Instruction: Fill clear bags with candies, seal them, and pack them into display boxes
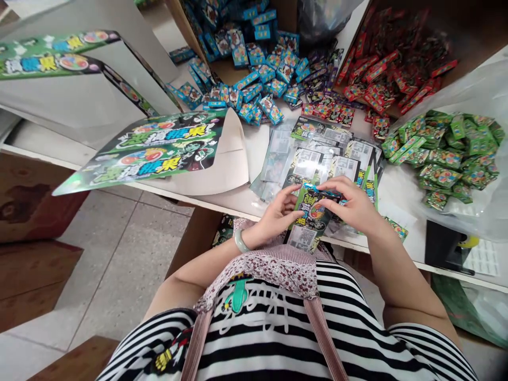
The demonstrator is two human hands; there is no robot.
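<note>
Right now, the left hand [275, 214] and right hand [351, 203] grip a printed candy packet [315, 211] narrowly from either side. It sits just over the white counter's [257, 153] near edge, its long axis pointing away from the person.

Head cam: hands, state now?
Left hand: closed, holding a printed green packet.
Right hand: closed, holding the same packet.

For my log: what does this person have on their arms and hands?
Both hands are bare, no gloves: the left hand and the right hand. A pale green bangle circles the left wrist. The forearms are bare below short black-and-white striped sleeves.
</note>
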